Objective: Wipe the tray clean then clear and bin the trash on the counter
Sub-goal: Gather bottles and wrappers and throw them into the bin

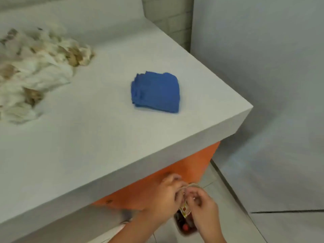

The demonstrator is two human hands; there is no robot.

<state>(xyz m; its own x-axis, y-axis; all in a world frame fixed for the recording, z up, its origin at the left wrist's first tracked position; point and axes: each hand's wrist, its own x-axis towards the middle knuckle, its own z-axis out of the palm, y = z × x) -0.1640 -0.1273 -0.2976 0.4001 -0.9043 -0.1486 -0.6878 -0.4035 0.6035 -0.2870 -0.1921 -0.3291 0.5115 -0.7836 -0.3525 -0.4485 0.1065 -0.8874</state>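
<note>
While both hands work below the tabletop's (pixel 108 137) near edge, the grey surface above them lies wide open, running to a sharp corner at right, with pale wall (pixel 263 67) beyond and tiled floor (pixel 228 199) below. A folded blue cloth (pixel 156 92) sits alone near that corner, set back from both edges. Well apart from it, at the far left, a heap of soiled napkins (pixel 35 67), white paper stained brown, spreads out of the frame.

Under the overhang an orange panel (pixel 184 169) faces outward. Just in front of it, the left hand (pixel 168 193) and right hand (pixel 203 207) meet, fingers (pixel 192 192) of each curled and pinching a small yellow-and-red wrapper (pixel 185 210) between them. The picture is blurred here, so the exact grasp is hard to read. The wrapper hangs directly above a small bin (pixel 185 230) on the floor, dark and red scraps showing inside. Wrapper and hands are off the tabletop altogether, lower than its front edge and nearer its right corner than the napkin heap.
</note>
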